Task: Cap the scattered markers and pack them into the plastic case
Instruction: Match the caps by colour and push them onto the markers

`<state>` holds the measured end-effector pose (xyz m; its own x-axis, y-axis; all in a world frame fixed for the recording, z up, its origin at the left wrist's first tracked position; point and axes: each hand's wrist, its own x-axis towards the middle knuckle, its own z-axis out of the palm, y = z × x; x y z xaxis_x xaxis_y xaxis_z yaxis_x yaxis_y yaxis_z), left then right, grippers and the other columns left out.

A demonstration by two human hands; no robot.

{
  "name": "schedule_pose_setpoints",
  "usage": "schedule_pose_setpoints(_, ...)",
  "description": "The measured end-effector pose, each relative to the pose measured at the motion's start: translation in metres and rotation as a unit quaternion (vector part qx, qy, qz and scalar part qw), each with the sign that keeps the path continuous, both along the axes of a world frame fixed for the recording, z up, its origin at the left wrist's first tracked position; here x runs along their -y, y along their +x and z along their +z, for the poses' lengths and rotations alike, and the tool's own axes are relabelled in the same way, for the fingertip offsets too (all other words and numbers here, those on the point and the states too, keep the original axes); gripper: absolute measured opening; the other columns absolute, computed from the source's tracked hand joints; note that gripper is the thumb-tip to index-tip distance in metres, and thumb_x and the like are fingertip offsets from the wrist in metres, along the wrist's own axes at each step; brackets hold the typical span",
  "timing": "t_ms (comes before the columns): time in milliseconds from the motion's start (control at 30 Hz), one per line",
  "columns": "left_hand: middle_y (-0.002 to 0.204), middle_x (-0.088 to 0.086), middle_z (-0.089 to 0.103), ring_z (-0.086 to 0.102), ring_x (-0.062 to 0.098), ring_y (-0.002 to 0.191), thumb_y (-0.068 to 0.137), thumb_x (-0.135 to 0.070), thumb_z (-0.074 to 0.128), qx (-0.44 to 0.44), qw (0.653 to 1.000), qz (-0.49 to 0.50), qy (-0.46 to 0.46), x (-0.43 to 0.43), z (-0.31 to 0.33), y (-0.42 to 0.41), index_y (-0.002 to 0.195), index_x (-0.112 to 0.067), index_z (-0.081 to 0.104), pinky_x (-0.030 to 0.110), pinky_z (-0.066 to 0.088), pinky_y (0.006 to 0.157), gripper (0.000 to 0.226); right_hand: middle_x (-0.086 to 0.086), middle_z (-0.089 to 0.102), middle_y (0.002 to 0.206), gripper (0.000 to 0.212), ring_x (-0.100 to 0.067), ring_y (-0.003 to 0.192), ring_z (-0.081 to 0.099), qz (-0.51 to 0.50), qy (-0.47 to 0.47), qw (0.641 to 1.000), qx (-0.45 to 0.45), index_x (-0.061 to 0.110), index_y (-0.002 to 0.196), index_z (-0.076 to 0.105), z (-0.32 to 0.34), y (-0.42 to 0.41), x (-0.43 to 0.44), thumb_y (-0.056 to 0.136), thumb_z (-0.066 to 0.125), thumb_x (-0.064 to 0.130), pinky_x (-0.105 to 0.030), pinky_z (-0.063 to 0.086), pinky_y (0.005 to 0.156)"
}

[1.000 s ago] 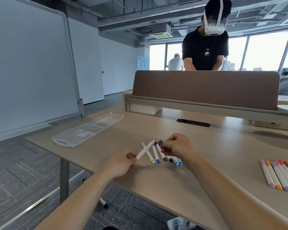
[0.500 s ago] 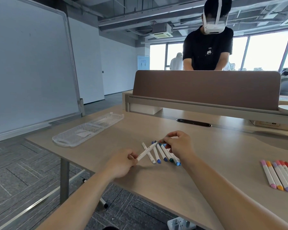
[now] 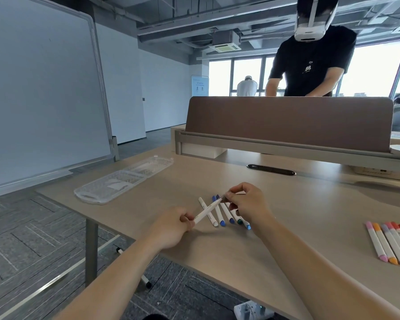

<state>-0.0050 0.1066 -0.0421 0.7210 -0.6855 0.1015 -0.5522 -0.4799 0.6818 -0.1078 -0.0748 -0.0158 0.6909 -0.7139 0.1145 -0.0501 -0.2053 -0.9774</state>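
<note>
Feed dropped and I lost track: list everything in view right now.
plastic case: one, clear, open, far left of desk.
loose markers: about five, blue, green and white ends, desk centre.
marker row: at least six, pink to red, desk's right edge.
held marker: one, white, above the loose markers.
cap: one, dark, at held marker's tip.
whiteboard: one, white, left.
divider: one, brown, behind desk.
other person: one, black shirt, behind divider.
left hand: grips held marker.
right hand: fingers pinch cap.

Bare left hand (image 3: 174, 226), bare right hand (image 3: 249, 204), bare forearms (image 3: 116, 273)
</note>
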Motion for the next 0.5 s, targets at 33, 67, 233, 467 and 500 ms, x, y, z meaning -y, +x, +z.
schedule_pose_setpoints(33,0.095,0.0,0.069,0.06,0.011,0.08,0.096,-0.024,0.059,0.003,1.0,-0.003,0.005,-0.0002,0.0,-0.0007,0.102,-0.019,0.068,0.019,0.037,0.061,0.012,-0.003,0.075,0.073,0.005,-0.016,0.061,0.058,-0.003,-0.001,1.0,0.005,0.008,0.088,0.063,-0.0002,-0.0003,0.0008,0.088,0.068,0.01,-0.033,0.045,0.057)
schedule_pose_setpoints(67,0.095,0.0,0.07,0.062,0.014,0.084,0.097,-0.024,0.058,0.006,1.0,-0.006,0.007,0.0,-0.0001,-0.0008,0.102,-0.019,0.068,0.019,0.037,0.061,0.013,-0.003,0.075,0.073,0.006,-0.016,0.06,0.058,-0.006,-0.002,1.0,0.009,0.007,0.089,0.062,-0.0002,-0.0005,0.0012,0.088,0.067,0.01,-0.034,0.045,0.057)
schedule_pose_setpoints(233,0.094,-0.001,0.07,0.064,0.016,0.086,0.097,-0.024,0.056,0.01,1.0,-0.003,0.01,-0.0004,0.0016,0.0002,0.102,-0.02,0.069,0.023,0.041,0.067,0.014,-0.002,0.075,0.073,0.008,-0.016,0.06,0.059,0.007,0.023,1.0,0.008,0.005,0.097,0.062,-0.0006,-0.0009,0.0003,0.092,0.065,0.01,-0.032,0.047,0.058)
schedule_pose_setpoints(467,0.09,-0.003,0.069,0.059,0.012,0.078,0.098,-0.023,0.056,0.003,1.0,-0.006,0.006,0.0003,0.0023,-0.0006,0.1,-0.021,0.068,0.024,0.038,0.063,0.012,-0.001,0.076,0.073,0.007,-0.015,0.06,0.06,0.006,0.047,0.999,0.012,0.007,0.101,0.063,0.0008,-0.0011,0.0008,0.095,0.063,0.011,-0.028,0.048,0.057)
schedule_pose_setpoints(500,0.09,-0.003,0.069,0.059,0.011,0.077,0.098,-0.023,0.056,0.001,1.0,-0.005,0.006,0.0002,0.002,-0.0008,0.1,-0.022,0.067,0.024,0.038,0.062,0.012,-0.001,0.075,0.073,0.007,-0.014,0.058,0.059,0.003,0.05,0.999,0.016,0.007,0.101,0.063,0.0009,-0.0016,0.001,0.095,0.063,0.01,-0.028,0.048,0.056)
